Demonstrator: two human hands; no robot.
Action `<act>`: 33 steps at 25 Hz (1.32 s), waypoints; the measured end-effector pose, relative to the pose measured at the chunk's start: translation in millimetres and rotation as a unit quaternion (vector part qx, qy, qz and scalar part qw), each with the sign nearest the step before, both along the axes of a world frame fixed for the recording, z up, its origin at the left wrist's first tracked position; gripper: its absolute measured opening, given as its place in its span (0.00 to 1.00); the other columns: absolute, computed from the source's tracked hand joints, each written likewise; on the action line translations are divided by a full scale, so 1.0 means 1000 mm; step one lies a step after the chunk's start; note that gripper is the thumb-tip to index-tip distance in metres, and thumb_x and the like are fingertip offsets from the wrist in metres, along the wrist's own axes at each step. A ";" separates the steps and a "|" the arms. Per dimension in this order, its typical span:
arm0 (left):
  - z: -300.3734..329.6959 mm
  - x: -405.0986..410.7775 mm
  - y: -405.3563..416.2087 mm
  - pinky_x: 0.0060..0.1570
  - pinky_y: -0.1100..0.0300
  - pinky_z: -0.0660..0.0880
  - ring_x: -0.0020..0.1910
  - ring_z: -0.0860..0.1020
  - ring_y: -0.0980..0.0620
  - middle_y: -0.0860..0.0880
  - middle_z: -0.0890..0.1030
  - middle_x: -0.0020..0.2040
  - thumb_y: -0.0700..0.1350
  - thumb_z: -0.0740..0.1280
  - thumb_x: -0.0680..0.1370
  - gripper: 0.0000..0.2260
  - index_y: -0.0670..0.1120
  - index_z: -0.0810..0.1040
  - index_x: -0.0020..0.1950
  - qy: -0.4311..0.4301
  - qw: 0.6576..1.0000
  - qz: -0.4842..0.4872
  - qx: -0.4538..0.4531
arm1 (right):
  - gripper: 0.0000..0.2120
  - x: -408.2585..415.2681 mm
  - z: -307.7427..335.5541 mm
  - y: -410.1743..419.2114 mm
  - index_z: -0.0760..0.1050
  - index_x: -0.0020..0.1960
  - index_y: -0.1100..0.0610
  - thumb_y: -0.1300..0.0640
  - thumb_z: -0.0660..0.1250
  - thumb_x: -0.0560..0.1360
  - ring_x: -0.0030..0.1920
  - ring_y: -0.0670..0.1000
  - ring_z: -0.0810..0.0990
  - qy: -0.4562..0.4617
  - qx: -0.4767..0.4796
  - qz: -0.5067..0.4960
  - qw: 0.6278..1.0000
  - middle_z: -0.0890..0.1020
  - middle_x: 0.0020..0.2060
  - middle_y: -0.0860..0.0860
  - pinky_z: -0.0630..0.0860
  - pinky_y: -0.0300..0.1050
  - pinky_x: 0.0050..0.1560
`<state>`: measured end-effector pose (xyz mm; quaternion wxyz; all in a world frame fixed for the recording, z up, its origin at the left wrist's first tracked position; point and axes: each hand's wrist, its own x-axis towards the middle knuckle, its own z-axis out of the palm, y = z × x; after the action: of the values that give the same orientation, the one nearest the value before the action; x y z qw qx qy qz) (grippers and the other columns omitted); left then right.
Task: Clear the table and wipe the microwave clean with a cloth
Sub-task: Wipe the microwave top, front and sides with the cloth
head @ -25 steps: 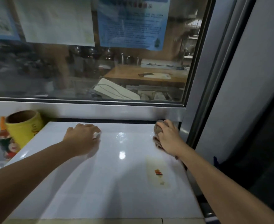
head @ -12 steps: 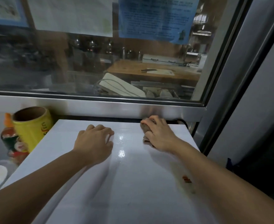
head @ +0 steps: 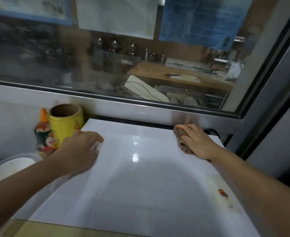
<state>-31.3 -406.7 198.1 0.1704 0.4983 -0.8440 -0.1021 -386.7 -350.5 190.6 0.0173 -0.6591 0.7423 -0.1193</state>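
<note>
The white, glossy top of the microwave (head: 137, 177) fills the middle of the head view. My right hand (head: 198, 142) presses a bunched brown cloth (head: 182, 142) onto its far right corner, fingers curled over the cloth. My left hand (head: 81, 149) rests palm down on the far left part of the top, fingers bent, holding nothing that I can see. A small red and orange stain (head: 223, 193) sits on a yellowish patch near the right edge, partly hidden by my right forearm.
A yellow open canister (head: 64, 122) and a sauce bottle with an orange cap (head: 44, 134) stand left of the microwave. A white bowl (head: 8, 168) sits lower left. A glass window with a metal frame (head: 140, 108) runs right behind; a grey wall closes the right.
My right hand slid the cloth along the back edge, left and then back to the far right corner. My left hand stayed flat on the left side. The camera moved closer and leftward.
</note>
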 end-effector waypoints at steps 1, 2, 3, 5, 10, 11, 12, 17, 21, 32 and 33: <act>-0.002 0.008 0.000 0.58 0.55 0.68 0.60 0.71 0.47 0.52 0.76 0.62 0.46 0.62 0.75 0.12 0.55 0.75 0.58 0.002 1.000 0.004 -0.014 | 0.23 0.003 0.000 -0.001 0.63 0.69 0.48 0.46 0.49 0.75 0.64 0.58 0.67 0.009 0.003 -0.004 1.000 0.68 0.65 0.55 0.64 0.52 0.66; -0.003 0.014 0.000 0.60 0.55 0.66 0.63 0.69 0.47 0.54 0.74 0.65 0.47 0.61 0.75 0.14 0.55 0.75 0.60 0.000 1.000 0.004 -0.021 | 0.26 0.014 -0.002 -0.006 0.63 0.69 0.49 0.46 0.47 0.73 0.63 0.59 0.67 0.015 0.003 0.005 1.000 0.68 0.65 0.55 0.64 0.52 0.65; -0.003 0.017 0.001 0.61 0.54 0.65 0.65 0.67 0.48 0.56 0.72 0.67 0.47 0.61 0.76 0.15 0.56 0.74 0.62 -0.010 1.000 0.004 -0.015 | 0.28 0.031 -0.003 -0.014 0.63 0.70 0.50 0.46 0.46 0.72 0.64 0.59 0.67 0.016 -0.002 0.023 1.000 0.67 0.66 0.54 0.64 0.52 0.65; -0.003 0.017 -0.001 0.65 0.51 0.65 0.67 0.63 0.49 0.58 0.68 0.69 0.47 0.62 0.76 0.16 0.59 0.70 0.64 -0.014 1.000 0.002 0.008 | 0.27 0.069 -0.005 -0.031 0.61 0.71 0.51 0.47 0.47 0.73 0.66 0.58 0.65 0.004 -0.012 0.069 0.998 0.64 0.69 0.53 0.62 0.51 0.67; 0.003 0.039 -0.004 0.66 0.59 0.67 0.66 0.68 0.54 0.56 0.71 0.67 0.41 0.63 0.76 0.18 0.54 0.72 0.65 0.056 0.995 -0.034 0.078 | 0.21 0.177 -0.004 -0.097 0.60 0.72 0.52 0.53 0.52 0.79 0.65 0.58 0.64 -0.010 -0.015 0.159 0.987 0.62 0.70 0.54 0.62 0.52 0.68; 0.003 0.048 -0.003 0.65 0.61 0.67 0.65 0.69 0.55 0.56 0.73 0.65 0.41 0.63 0.76 0.17 0.54 0.73 0.64 0.056 0.996 -0.028 0.061 | 0.21 0.196 -0.004 -0.107 0.60 0.72 0.51 0.52 0.52 0.79 0.65 0.58 0.64 -0.017 -0.012 0.170 0.985 0.62 0.69 0.54 0.63 0.52 0.67; 0.003 0.059 -0.001 0.64 0.61 0.67 0.64 0.70 0.54 0.56 0.73 0.64 0.41 0.64 0.76 0.16 0.55 0.74 0.62 0.054 0.998 -0.015 0.039 | 0.20 0.210 -0.004 -0.117 0.61 0.71 0.51 0.52 0.52 0.80 0.64 0.59 0.65 -0.026 -0.009 0.173 0.985 0.63 0.68 0.55 0.64 0.53 0.66; 0.007 0.087 0.018 0.51 0.66 0.73 0.50 0.74 0.58 0.57 0.71 0.54 0.44 0.67 0.76 0.17 0.57 0.72 0.63 0.062 0.994 0.013 0.086 | 0.20 0.234 -0.003 -0.130 0.62 0.71 0.52 0.52 0.51 0.80 0.63 0.62 0.66 0.000 -0.013 0.137 0.991 0.65 0.67 0.56 0.65 0.55 0.65; 0.005 0.088 0.026 0.51 0.66 0.73 0.51 0.72 0.60 0.54 0.74 0.60 0.43 0.67 0.76 0.18 0.55 0.70 0.65 0.092 0.989 0.011 0.115 | 0.27 0.246 -0.001 -0.118 0.69 0.67 0.56 0.48 0.46 0.74 0.66 0.57 0.66 0.004 -0.016 0.218 0.976 0.68 0.67 0.53 0.62 0.49 0.67; -0.010 0.114 0.042 0.35 0.71 0.68 0.38 0.74 0.62 0.60 0.71 0.41 0.44 0.71 0.72 0.14 0.53 0.67 0.50 0.172 0.979 -0.011 0.106 | 0.21 0.253 0.004 -0.075 0.74 0.62 0.57 0.58 0.56 0.70 0.59 0.44 0.68 -0.089 -0.007 0.323 0.942 0.70 0.64 0.51 0.66 0.37 0.62; -0.010 0.113 0.042 0.36 0.71 0.69 0.38 0.74 0.62 0.61 0.71 0.42 0.44 0.71 0.73 0.15 0.53 0.66 0.51 0.179 0.977 -0.006 0.112 | 0.21 0.253 0.004 -0.085 0.74 0.61 0.58 0.59 0.56 0.70 0.59 0.47 0.69 -0.078 -0.015 0.308 0.948 0.71 0.63 0.52 0.68 0.42 0.62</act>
<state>81.9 -364.6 188.4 0.2613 0.4832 -0.7858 -0.2843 -133.6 -435.4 195.0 0.1008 -0.8444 0.4977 -0.1706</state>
